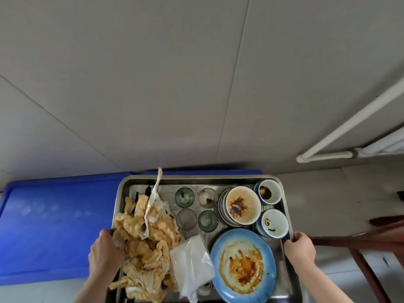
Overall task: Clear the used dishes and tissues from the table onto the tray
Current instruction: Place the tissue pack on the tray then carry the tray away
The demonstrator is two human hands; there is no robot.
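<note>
- I see my left hand (106, 253) gripping the left rim of the steel tray (122, 189), fingers curled over the edge and partly buried in the tissues.
- My right hand (300, 246) grips the right rim.
- Crumpled, orange-stained tissues (144, 241) heap on the tray's left half; a clear plastic tissue packet (192, 265) lies beside them.
- 4 small round glasses (196, 207) stand mid-tray.
- A smeared blue plate (243, 266) sits near right, its lower edge cut off.
- Stacked plates carry a sauce-stained bowl (243, 204); 2 white cups (272, 203) stand far right.
- A blue plastic surface (54, 224) lies under and left of the tray.
</note>
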